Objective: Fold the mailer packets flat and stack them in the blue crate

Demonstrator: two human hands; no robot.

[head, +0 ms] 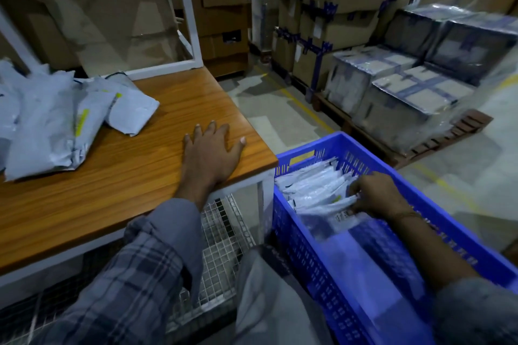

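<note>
My right hand point(375, 194) is down inside the blue crate point(305, 152), fingers curled onto the top of the folded packets point(316, 190) standing in a row there. Looks like I'm seating or squaring one against the stack; fingertips are buried in the plastic, so I can't tell if I'm pinching one packet or just pressing the row together.

My left hand point(211, 148) is flat on the wooden table point(126, 176), fingers spread, holding nothing, near the corner closest to the crate. It's just bracing.

Step in hand, as I read it: the stacking half of a cycle. The crate's far end is filled with upright folded packets; the near end holds some loose, blurry plastic I can't make out.

Unfolded mailers point(56, 123) are piled at the far left of the table, well apart from my left hand. Quite a few are left, so the task is nowhere near done.

Next move calls for:
- letting go in the crate without knocking the row over
- reaching left across the table for the nearest mailer, the one point(131, 109) at the right edge of the pile
- using the bare wood between pile and hand as folding surface

Risk: slick plastic, folds may spring open.

Behind: cardboard boxes point(339, 8) and wrapped bundles on a pallet point(406, 98).
</note>
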